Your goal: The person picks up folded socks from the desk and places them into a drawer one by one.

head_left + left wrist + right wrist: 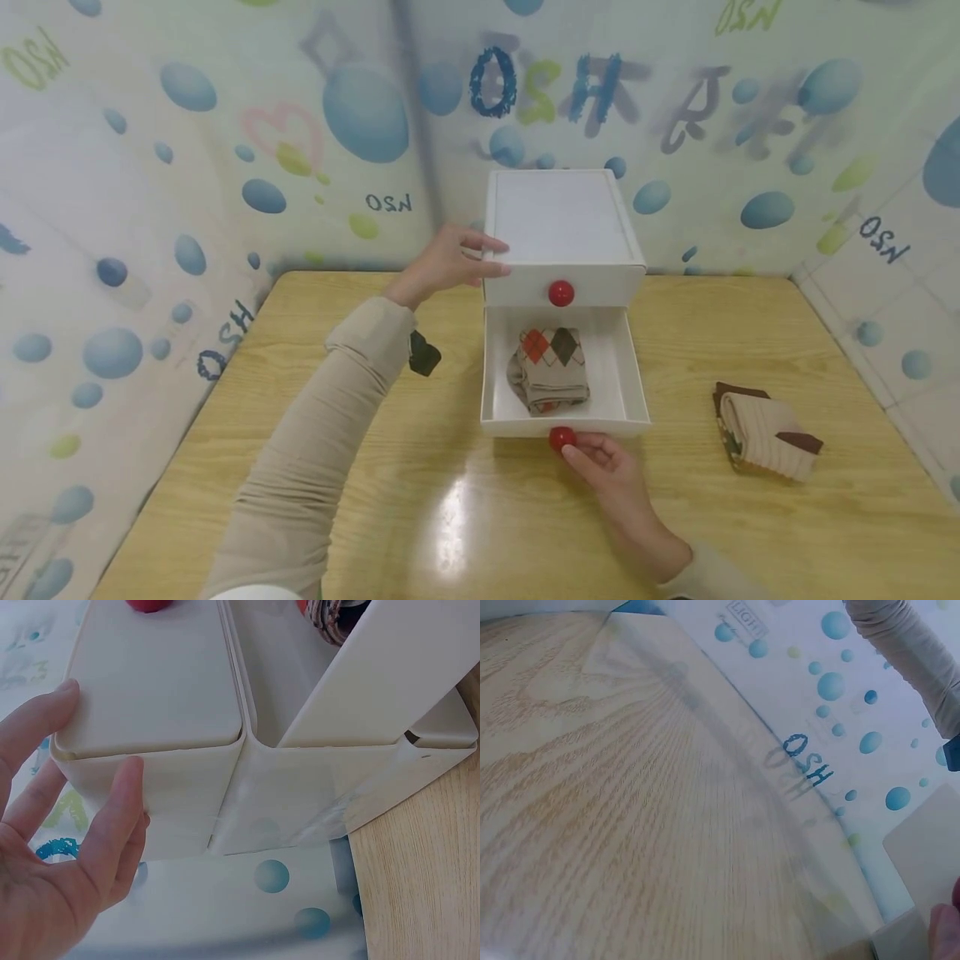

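Drawer (622,392), pulled out of the cabinet (562,225), holds socks (549,371). Right hand (611,475) pinches its red knob (561,437); left hand (450,262), fingers straight, presses the cabinet's side.

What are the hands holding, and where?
The right hand pinches the open lower drawer's red knob. The left hand rests open against the white drawer box's left side.

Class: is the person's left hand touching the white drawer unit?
Touching. In the left wrist view, the left hand lays its fingers flat against the side of the white drawer unit.
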